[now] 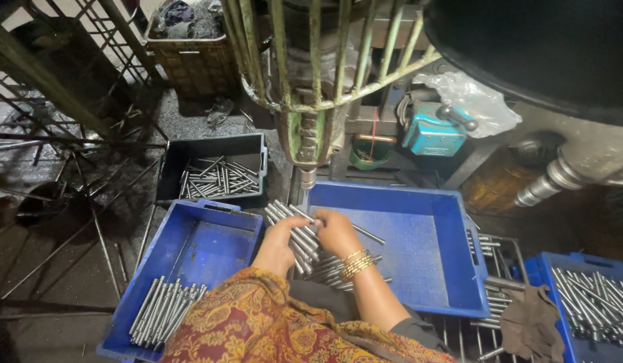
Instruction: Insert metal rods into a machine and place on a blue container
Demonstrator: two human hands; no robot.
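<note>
My left hand (279, 243) and my right hand (336, 231) are both closed around a bundle of thin grey metal rods (291, 225) at the left edge of the middle blue crate (459, 269). Gold bangles ring my right wrist, and a patterned orange cloth covers my lap below. More rods lie loose in that crate beneath my hands. A second blue crate (190, 232) to the left holds a neat stack of the same rods (165, 310) at its near end.
A dark grey bin (254, 144) of rods sits behind the left crate. A green caged machine (311, 101) stands directly ahead with a teal part (432, 134) beside it. A third blue crate (567, 265) of rods and a brown glove (530, 319) lie at the right.
</note>
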